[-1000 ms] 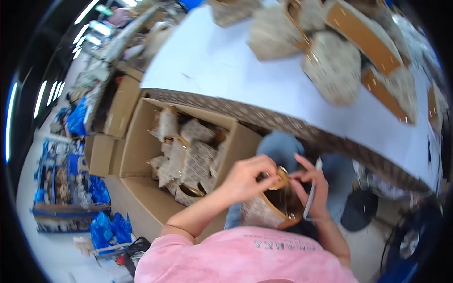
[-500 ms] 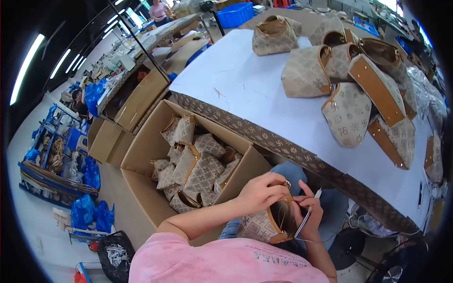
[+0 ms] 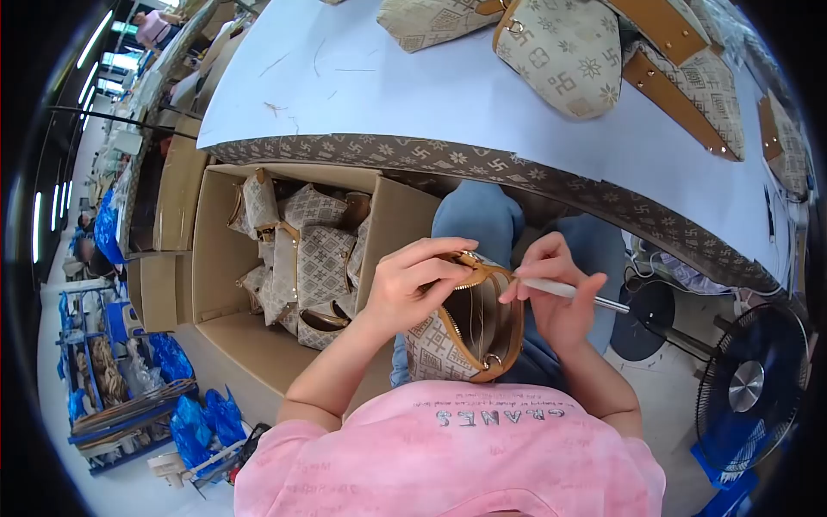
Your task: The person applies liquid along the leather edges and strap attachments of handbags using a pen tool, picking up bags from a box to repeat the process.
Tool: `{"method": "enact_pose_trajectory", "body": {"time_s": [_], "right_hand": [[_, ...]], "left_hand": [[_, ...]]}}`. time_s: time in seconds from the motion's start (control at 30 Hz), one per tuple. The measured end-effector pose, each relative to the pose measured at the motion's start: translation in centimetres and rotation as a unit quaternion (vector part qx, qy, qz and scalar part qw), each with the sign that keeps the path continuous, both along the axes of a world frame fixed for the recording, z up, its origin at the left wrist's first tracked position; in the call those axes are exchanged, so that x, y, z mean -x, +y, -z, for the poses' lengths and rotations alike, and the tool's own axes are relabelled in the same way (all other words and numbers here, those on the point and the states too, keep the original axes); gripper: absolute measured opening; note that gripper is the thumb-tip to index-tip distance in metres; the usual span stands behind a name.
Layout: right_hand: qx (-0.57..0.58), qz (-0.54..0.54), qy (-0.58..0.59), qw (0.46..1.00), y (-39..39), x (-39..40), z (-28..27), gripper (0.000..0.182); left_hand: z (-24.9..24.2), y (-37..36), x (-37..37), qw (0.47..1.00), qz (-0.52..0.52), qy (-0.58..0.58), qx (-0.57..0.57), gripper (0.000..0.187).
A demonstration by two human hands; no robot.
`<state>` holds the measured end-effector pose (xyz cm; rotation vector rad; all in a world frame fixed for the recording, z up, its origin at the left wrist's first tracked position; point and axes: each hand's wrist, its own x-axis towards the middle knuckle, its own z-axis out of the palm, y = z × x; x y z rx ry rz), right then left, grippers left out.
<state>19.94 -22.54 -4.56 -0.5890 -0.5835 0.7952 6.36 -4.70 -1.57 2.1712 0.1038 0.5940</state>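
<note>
The left hand [image 3: 413, 289] is gripping the patterned bag [image 3: 461, 340] by its rim over the lap, below the tabletop [image 3: 482, 164] edge; the right hand [image 3: 556, 297] is pinching a thin tool [image 3: 573, 293], the open carton [image 3: 215, 284] sitting just beside them.

Beige monogram-patterned bag [image 3: 469, 332] with tan trim; white pen [image 3: 560, 290]; pink shirt [image 3: 457, 461]; brown carton [image 3: 220, 258].

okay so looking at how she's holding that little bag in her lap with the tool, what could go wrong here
1. The right hand holds a thin white-handled tool right beside the left hand at the bag's rim; a slip could jab the fingers.
2. The small patterned bag rests on the lap, held only at its top edge, so it might twist or slide off.
3. Loose threads hang inside the opening; the tool could snag them or mark the tan trim.
</note>
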Motion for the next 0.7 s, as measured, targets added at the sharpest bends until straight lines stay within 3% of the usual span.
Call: {"method": "enact_pose_trajectory", "body": {"time_s": [0.03, 0.13, 0.3, 0.43, 0.53, 0.7], "right_hand": [[0.000, 0.001, 0.001, 1.000, 0.0, -0.2, 0.1, 0.024], [0.140, 0.010, -0.245, 0.959, -0.1, -0.8, 0.5, 0.014], [0.140, 0.041, -0.180, 0.973, 0.7, 0.3, 0.2, 0.006], [0.113, 0.090, -0.277, 0.950, 1.1, 0.2, 1.0, 0.010], [0.087, 0.135, -0.239, 0.958, 0.0, 1.0, 0.3, 0.012], [0.091, 0.114, -0.154, 0.977, -0.3, 1.6, -0.4, 0.015]], "left_hand": [[-0.1, 0.2, 0.0, 1.000, 0.011, 0.006, 0.006, 0.014], [-0.5, 0.6, 0.1, 0.999, 0.030, 0.021, 0.017, 0.013], [-0.9, 0.6, 0.0, 0.998, 0.053, 0.038, 0.007, 0.012], [-1.1, 0.3, -0.2, 0.998, 0.057, 0.037, -0.012, 0.012], [-1.1, 0.0, -0.4, 0.997, 0.057, 0.031, -0.037, 0.012], [-1.3, -0.3, -0.7, 0.997, 0.055, 0.034, -0.032, 0.012]]}}
